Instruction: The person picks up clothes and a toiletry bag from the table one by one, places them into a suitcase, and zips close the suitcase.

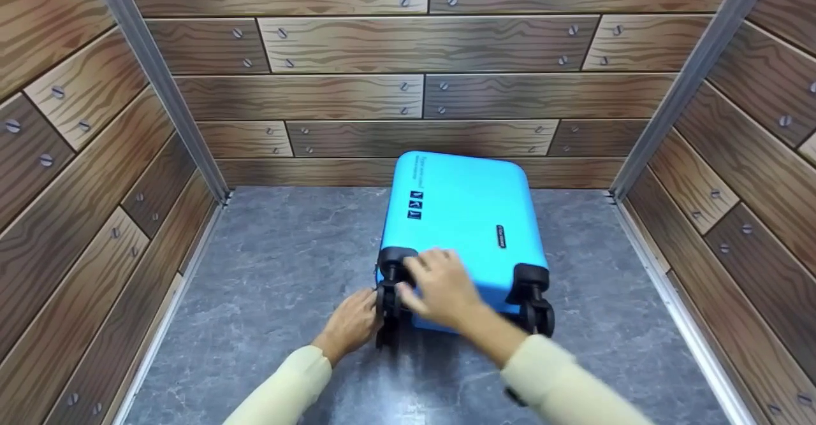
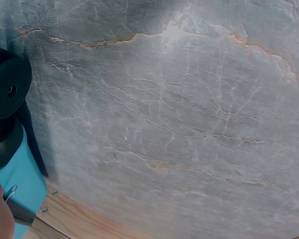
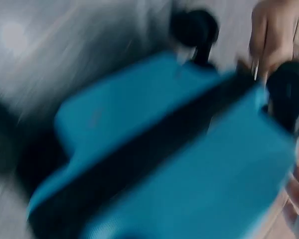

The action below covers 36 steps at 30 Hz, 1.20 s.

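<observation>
A bright blue hard-shell suitcase lies flat on the floor, its black wheels pointing toward me. My left hand is at its near left corner, beside the left wheel, fingers bent in at the suitcase's side. In the right wrist view this left hand meets the black band along the edge; I cannot tell what exactly it pinches there. A small metal loop shows beside the fingertips in the left wrist view. My right hand, blurred, hovers over the near left corner with fingers spread, holding nothing.
Grey marbled floor surrounds the suitcase. Wood-patterned walls close off the back and both sides, with metal strips along the floor edges. The other near wheel sticks out at the suitcase's right corner.
</observation>
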Tool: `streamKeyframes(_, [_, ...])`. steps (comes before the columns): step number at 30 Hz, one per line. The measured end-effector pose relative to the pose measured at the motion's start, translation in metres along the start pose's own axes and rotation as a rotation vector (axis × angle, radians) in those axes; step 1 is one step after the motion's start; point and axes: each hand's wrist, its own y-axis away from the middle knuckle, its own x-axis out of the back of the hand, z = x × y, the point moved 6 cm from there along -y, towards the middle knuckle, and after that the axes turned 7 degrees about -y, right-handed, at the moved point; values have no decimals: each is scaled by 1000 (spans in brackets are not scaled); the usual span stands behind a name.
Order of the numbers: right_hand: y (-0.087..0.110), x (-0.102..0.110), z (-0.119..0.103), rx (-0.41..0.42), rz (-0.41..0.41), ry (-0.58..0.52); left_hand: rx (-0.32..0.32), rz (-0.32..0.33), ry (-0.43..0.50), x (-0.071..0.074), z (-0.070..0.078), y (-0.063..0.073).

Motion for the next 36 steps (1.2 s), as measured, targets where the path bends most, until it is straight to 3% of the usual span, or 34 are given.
streamKeyframes(6, [-5,-37,-32,-84,-84,188,54,-96,-66,-5,1,-2])
streamKeyframes(10, [-2,-48,-38,-105,-97,233,98,-99,-97,-5,-2,1])
streamKeyframes(15, [-2,-51,-42,-84,-66,231,168,-49,-137,-4,-15,8])
streamKeyframes(18, [2,-49,-42,-61,-57,219,223,-29,-153,-7,-27,5])
streamKeyframes(22, [12,-45,-45,-17,-33,198,268,-56,-155,-14,-41,-2])
streamKeyframes(26, [20,-40,-46,21,-9,169,276,-105,-140,-18,-46,-7])
streamKeyframes(29, [23,-32,-39,81,11,133,302,-169,-74,-20,-45,-14])
streamKeyframes(31, [26,-22,-32,166,50,66,343,-275,3,-19,-47,-18])
streamKeyframes(34, [35,-3,-14,361,159,-94,460,-426,140,-7,-59,-25])
streamKeyframes(36, [43,11,4,452,227,-169,545,-432,203,9,-69,-37])
